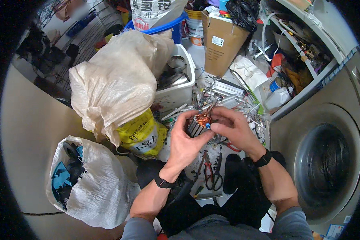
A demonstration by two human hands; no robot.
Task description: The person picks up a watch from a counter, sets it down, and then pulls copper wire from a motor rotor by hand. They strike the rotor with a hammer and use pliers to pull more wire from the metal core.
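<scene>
The littered, pale floor (197,53) carries a tall cardboard box (223,47), a white plastic bin (174,97) and metal scraps (230,89); nearer lie black-handled scissors (217,174) and, probably, red-handled pliers (207,165).

The left hand (185,147) grips a ribbed metal part (195,129) fitted with copper wire (204,120). The right hand (240,128) holds the copper wire between thumb and fingers. Pliers (208,169) and scissors (215,182) lie on the floor below. An open white sack (104,184) stands at left; a washing machine (280,130) stands at right.
</scene>
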